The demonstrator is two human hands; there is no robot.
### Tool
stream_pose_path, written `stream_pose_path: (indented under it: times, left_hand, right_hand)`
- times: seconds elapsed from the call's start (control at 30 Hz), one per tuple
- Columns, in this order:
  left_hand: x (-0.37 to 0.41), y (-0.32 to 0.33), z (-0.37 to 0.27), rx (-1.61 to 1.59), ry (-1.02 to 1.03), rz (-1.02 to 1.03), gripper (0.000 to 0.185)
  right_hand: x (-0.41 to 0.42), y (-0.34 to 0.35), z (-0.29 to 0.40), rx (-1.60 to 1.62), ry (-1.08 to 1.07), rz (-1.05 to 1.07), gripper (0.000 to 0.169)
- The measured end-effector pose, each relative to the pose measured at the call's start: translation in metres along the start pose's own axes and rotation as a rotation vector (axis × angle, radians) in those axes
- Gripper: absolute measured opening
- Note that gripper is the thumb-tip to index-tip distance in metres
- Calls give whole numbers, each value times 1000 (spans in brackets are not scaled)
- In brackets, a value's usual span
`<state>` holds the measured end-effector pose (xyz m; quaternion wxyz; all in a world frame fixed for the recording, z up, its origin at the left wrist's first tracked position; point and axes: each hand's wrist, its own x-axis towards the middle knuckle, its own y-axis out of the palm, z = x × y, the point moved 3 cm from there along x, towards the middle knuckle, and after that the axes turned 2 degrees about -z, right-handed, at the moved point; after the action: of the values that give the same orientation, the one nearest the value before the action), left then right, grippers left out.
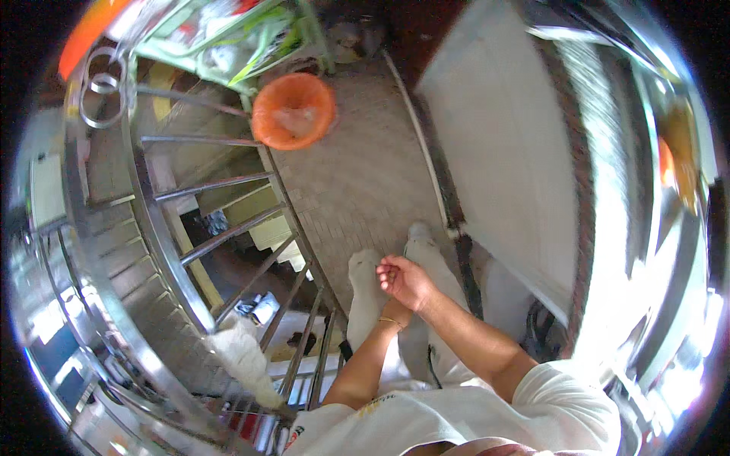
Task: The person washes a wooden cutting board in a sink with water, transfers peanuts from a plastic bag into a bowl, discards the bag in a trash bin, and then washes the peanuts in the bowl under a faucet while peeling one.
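Observation:
My right hand [406, 280] is in front of my body with its fingers loosely curled, palm partly turned up; whether anything small lies in it I cannot tell. It covers most of my left hand [398, 310], of which little more than the back by the wrist shows. A thin bracelet [392, 322] circles my left wrist. Below both hands are my light trousers [365, 285] and my feet on a tiled floor [365, 171]. Farther ahead, an orange plastic basin [293, 111] stands beside a metal railing [228, 231].
Stairs [120, 251] lie beyond the railing on the left, with a white cloth [242, 353] over its lower part. A pale green rack [228, 57] holding bags and green leaves stands at the upper left. A large white panel [502, 114] borders the walkway on the right.

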<state>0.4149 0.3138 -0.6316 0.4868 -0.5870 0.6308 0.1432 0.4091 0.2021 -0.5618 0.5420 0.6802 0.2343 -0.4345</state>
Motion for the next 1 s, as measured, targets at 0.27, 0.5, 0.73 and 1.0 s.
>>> stream_pose_path:
  times: [0.27,0.5,0.73,1.0]
  left_hand:
    - [-116,4,-28,48,329,52,29]
    - [-205,-8,-209,-211,769,-288,34]
    - [-298,59,-347,-175,1048,-178,36]
    - [-333,86,-371,53,986,-120,41]
  right_hand:
    - [-282,18,5,-299,-366,245,6]
    - [-528,-175,93,-737,-1756,-687,5]
    - [-516,-383,151,-795,-1217,-1618,44]
    - [-496,-398,162,-1254,-693,-1609,69]
